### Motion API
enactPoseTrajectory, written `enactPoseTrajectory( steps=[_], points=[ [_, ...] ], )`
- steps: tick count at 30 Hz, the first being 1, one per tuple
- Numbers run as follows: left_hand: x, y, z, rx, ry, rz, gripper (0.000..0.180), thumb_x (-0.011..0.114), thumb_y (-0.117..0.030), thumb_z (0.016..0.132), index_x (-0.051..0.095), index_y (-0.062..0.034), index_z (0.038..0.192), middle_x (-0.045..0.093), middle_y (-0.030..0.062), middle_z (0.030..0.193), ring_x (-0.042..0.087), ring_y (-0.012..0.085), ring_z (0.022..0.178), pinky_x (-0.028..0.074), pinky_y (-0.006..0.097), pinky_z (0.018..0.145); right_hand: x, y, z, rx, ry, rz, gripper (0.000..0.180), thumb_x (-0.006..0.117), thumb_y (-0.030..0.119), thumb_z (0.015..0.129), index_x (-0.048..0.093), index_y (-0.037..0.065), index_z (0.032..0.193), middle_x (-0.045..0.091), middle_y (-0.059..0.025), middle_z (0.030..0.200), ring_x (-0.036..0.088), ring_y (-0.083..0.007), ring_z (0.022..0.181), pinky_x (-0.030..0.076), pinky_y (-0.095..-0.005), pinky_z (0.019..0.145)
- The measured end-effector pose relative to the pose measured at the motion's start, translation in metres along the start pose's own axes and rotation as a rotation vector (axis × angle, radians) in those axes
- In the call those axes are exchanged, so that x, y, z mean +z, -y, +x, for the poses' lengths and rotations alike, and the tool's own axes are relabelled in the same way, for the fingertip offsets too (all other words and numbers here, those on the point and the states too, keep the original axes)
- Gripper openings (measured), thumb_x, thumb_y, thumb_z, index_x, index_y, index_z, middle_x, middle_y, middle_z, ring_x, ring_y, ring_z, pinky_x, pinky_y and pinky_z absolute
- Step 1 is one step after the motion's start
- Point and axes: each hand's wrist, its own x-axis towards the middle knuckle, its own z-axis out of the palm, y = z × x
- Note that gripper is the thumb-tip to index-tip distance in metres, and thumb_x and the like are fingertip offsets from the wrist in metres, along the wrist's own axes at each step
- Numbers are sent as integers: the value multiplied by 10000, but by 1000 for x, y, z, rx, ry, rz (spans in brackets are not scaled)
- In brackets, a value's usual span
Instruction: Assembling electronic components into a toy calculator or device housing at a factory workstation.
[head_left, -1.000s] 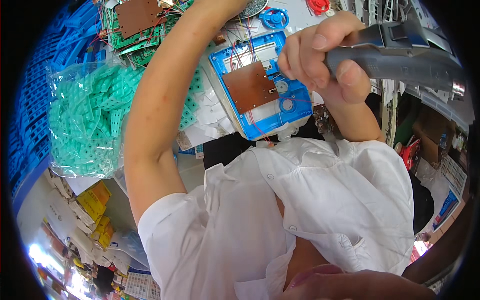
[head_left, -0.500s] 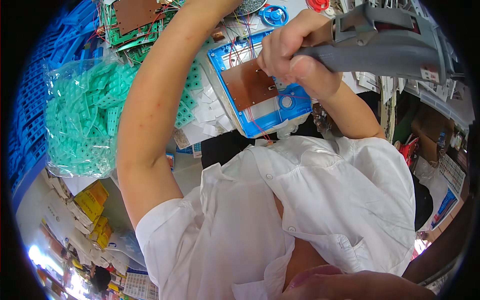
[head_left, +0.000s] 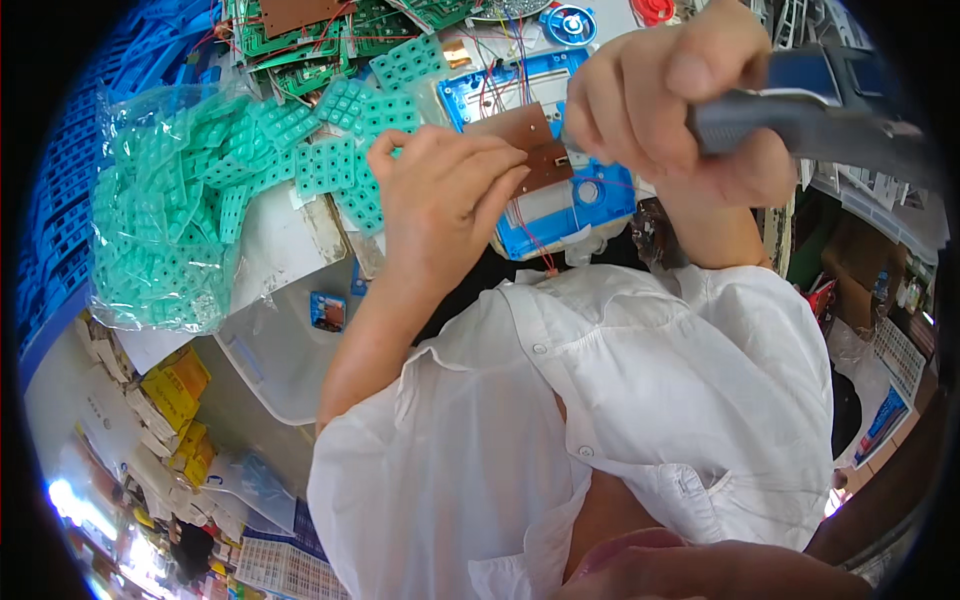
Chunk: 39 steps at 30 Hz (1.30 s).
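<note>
A brown circuit board (head_left: 535, 165) lies in a blue plastic housing (head_left: 520, 240), with thin red wires running from it. My left hand (head_left: 435, 200) bends over the board's left edge, thumb and forefinger drawn together at its surface; whatever they pinch is too small or hidden to make out. My right hand (head_left: 650, 110) is wrapped around the grey handle of a hand tool (head_left: 820, 125), its body reaching to the right. That tool looks like a power tool, but its working end is hidden by my fingers. It is held above the right side of the housing.
Left of the housing, green rubber keypads (head_left: 325, 165) lie loose, and more fill a clear plastic bag (head_left: 165, 220). Green circuit boards (head_left: 300, 65) are piled at the back, near a blue round part (head_left: 568, 25). Blue plastic parts (head_left: 60, 200) stack up at far left.
My left hand has come back from the far side of the table to the board. My right hand and the tool have shifted slightly up and right. More green keypads are now visible.
</note>
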Motion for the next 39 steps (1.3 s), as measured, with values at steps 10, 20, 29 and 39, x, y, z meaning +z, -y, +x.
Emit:
enactPoseTrajectory(
  steps=[10,20,29,39],
  points=[
    [12,2,-26,-52,-163,-148,178,845,-148,759,735,-125,896,717,-25,918,611,189,856,316,397,889,20,-5,5,75,35,66,479,687,509,973,570,121,1230,566,47,640,560,-104,557,458,-294,550],
    [8,-4,-40,-63,-33,243,350,848,-412,737,763,-200,1002,614,-49,1019,546,186,969,289,463,904,21,-53,-7,158,-256,-69,290,784,179,893,585,22,1034,608,-37,780,584,-112,679,473,-277,612],
    [10,-9,-39,-96,-20,270,281,809,-368,795,768,-195,1013,608,-47,1019,544,181,960,291,481,917,25,-56,-5,232,-207,-111,232,765,154,904,639,55,1071,625,2,823,575,-108,716,475,-287,641],
    [-3,-12,-40,-100,80,48,331,820,-173,760,747,-155,1082,641,17,1039,581,217,948,331,433,917,-18,8,15,25,-312,-180,404,692,183,959,535,-17,1273,631,-56,757,610,-139,647,482,-276,665]
  ],
)
